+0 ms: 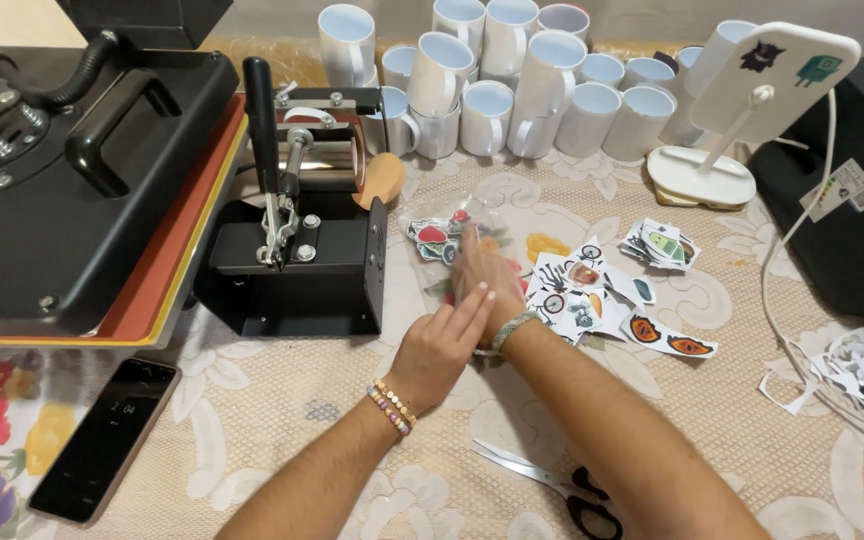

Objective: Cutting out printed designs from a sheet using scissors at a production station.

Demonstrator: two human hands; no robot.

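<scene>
Both grips flat and empty, our left hand [440, 345] and right hand [482, 275] press the sticker bag [439, 235] onto the bench [282, 420], pinning it.

Two bare forearms are seen, with no sleeves reaching the wrists. On the left hand [439, 345] side, a pair of beaded bracelets [392, 407] is worn at the wrist: one strung with small gold-coloured beads, the other with mixed pastel beads. On the right hand [485, 275] side, a braided cord bracelet [511, 328] in pale green and white is worn at the wrist. No rings or watch can be made out, and the fingernails are kept short and unpainted.
</scene>
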